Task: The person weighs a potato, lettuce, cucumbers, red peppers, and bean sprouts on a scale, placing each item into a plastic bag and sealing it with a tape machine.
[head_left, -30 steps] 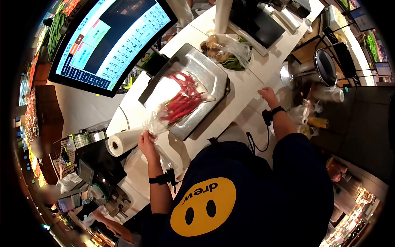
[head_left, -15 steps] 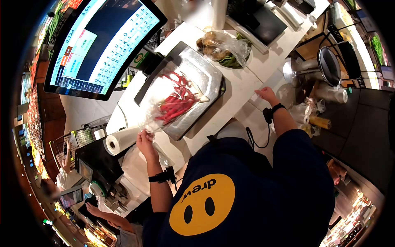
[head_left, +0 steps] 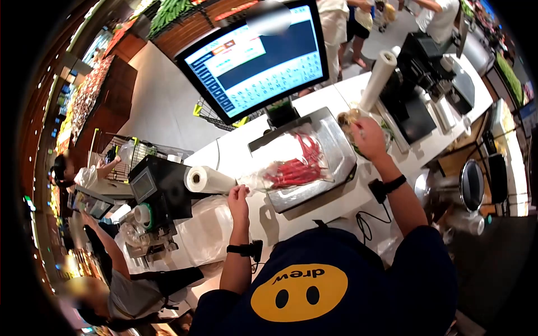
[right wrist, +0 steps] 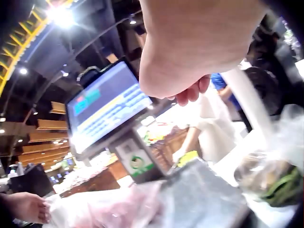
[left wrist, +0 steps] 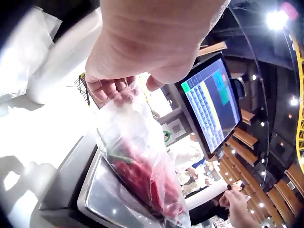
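A clear bag of red chili peppers [head_left: 297, 168] lies on the metal scale [head_left: 339, 154], and its gathered end stretches to my left hand [head_left: 239, 206]. The fingers and thumb of my left hand [left wrist: 137, 52] pinch that plastic in the left wrist view, with the red peppers [left wrist: 147, 183] below. My right hand [head_left: 369, 140] is raised beside the scale, over a second bag of brown and green produce, which it partly hides. In the right wrist view my right hand [right wrist: 199, 52] has loosely curled fingers and holds nothing visible; the produce bag [right wrist: 270, 178] shows apart from it.
A touchscreen [head_left: 260, 61] stands behind the scale. To the left are a plastic roll [head_left: 210, 180] and a black machine [head_left: 159, 187]. An upright roll [head_left: 381, 78] and black equipment [head_left: 414, 120] are at the right. Another person's arm [head_left: 115, 249] reaches in at far left.
My right hand has risen from beside the counter's front edge to over the second produce bag. My left hand still pinches the chili bag's end. The head view has turned.
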{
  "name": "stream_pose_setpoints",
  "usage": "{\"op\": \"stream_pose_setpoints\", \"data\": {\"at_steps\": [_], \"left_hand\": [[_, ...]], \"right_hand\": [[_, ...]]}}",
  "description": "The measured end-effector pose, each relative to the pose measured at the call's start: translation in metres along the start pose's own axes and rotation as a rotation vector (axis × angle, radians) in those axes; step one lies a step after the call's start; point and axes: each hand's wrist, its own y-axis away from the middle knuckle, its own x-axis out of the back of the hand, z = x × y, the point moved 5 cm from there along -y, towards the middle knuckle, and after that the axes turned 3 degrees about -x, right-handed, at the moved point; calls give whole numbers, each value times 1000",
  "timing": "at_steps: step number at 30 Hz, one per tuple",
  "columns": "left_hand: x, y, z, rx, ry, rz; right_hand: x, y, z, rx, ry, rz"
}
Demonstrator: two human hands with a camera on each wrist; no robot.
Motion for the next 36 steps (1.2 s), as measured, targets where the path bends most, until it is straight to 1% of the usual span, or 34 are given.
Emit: {"op": "stream_pose_setpoints", "data": {"at_steps": [2,4,6,8,10,14,17,20,22,24,26,28,30,32,35,36], "left_hand": [[6,7,7,0,4,1],[15,16,9,-3,5,8],[26,24,10,-17,1,17],[38,29,2,14,27,27],[47,36,-1,51,56,39],[64,44,-4,59,116,64],[73,45,-9,71,160,75],[76,42,-10,67,184,69],[74,40,-6,58,176,55],[71,38,-8,59,178,22],[69,34,-15,68,188,-32],[65,34,-15,90,192,-26],[60,39,-12,98,191,-24],[58,34,-24,96,184,-75],[45,34,-25,135,141,-142],[40,33,-24,142,120,-168]], "right_hand": [[-21,-38,-48,213,-50,44],[-34,-69,-100,395,-30,21],[-56,-90,-128,475,33,24],[-70,-108,-152,492,46,21],[-83,-122,-168,528,84,61],[-95,-137,-193,565,108,74],[-111,-147,-191,565,231,-28],[-95,-139,-190,570,138,30],[-71,-124,-179,520,81,76],[-48,-100,-143,465,36,132],[-25,-65,-98,365,89,232],[-2,-21,-38,160,115,220],[20,31,13,-13,142,267],[33,85,60,-202,174,260],[31,161,99,-433,146,99],[24,178,106,-442,178,25]]}}
